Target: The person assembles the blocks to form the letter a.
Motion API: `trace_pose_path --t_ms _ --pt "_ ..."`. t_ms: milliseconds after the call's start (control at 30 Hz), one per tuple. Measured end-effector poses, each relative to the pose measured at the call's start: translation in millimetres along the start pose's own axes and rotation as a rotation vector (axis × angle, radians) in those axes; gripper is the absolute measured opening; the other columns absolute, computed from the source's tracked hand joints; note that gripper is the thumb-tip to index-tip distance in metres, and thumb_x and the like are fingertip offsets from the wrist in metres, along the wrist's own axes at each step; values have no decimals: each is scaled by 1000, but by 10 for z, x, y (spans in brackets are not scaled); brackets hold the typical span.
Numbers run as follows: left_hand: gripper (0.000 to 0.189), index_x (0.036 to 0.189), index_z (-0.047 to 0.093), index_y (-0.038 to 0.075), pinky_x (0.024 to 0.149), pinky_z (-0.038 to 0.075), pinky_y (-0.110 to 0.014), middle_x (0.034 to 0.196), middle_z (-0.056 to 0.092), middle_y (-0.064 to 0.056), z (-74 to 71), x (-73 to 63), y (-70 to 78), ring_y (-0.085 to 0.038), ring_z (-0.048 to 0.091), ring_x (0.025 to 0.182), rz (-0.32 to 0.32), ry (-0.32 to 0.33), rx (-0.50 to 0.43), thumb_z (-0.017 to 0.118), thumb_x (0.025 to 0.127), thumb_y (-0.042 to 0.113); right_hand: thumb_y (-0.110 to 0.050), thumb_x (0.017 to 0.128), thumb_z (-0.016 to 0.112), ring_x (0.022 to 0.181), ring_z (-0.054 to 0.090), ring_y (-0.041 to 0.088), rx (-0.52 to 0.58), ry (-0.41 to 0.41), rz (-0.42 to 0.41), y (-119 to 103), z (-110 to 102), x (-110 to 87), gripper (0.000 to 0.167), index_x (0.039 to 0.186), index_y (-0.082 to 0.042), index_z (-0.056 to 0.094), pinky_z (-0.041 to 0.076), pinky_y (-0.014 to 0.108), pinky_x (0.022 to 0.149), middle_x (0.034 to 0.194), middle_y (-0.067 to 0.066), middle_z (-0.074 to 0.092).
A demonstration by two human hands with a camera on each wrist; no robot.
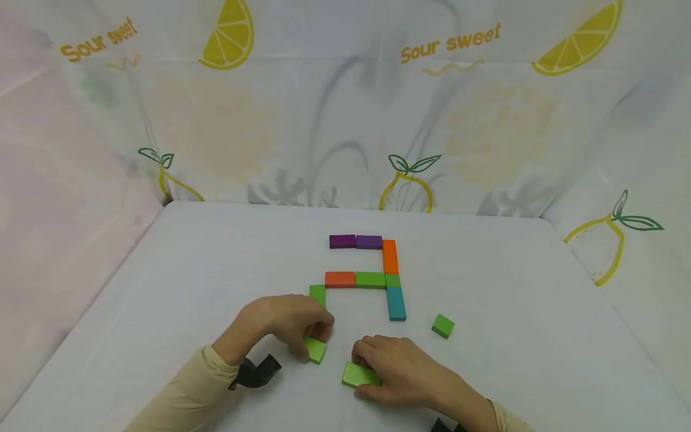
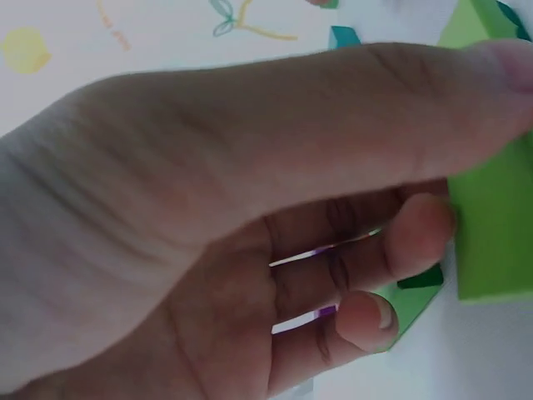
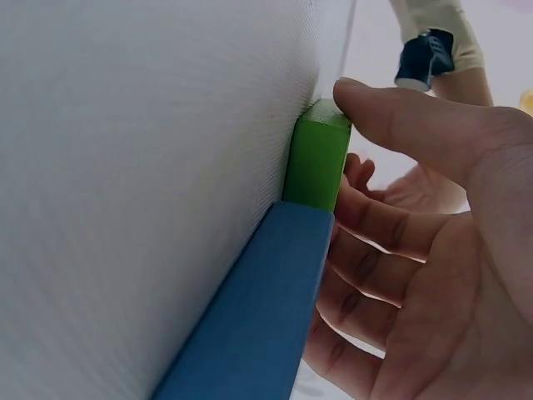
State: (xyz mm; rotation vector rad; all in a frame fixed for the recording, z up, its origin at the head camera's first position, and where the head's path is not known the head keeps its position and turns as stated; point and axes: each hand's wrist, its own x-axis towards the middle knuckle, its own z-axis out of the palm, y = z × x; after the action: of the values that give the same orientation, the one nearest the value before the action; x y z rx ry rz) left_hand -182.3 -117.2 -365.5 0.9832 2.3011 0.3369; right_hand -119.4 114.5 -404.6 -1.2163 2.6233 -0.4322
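Observation:
My left hand (image 1: 294,321) pinches a light green block (image 1: 315,350) on the white table. In the left wrist view, its thumb presses the near side of that block (image 2: 491,233). Just beyond the hand lies a green block (image 1: 317,294), partly covered by it. My right hand (image 1: 405,373) grips another light green block (image 1: 360,375) between thumb and fingers. In the right wrist view a blue block (image 3: 258,300) adjoins the end of the gripped green block (image 3: 316,162); the hand hides the blue one from the head view.
Farther back, purple blocks (image 1: 356,242), an orange block (image 1: 390,257), a red block (image 1: 340,279), green blocks (image 1: 370,280) and a teal block (image 1: 396,303) form an angular line. A small green block (image 1: 443,326) lies apart to the right. Printed cloth (image 1: 345,120) surrounds the table.

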Motion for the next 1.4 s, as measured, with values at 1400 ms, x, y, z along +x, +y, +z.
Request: trace_pose_path --t_ms 1400 --pt "27 99 67 21 72 44 -16 92 65 13 42 190 -57 -3 54 76 214 126 50 79 76 17 -37 84 68 69 42 0 28 -32 96 58 -70 46 27 103 -20 59 37 15 59 86 -15 52"
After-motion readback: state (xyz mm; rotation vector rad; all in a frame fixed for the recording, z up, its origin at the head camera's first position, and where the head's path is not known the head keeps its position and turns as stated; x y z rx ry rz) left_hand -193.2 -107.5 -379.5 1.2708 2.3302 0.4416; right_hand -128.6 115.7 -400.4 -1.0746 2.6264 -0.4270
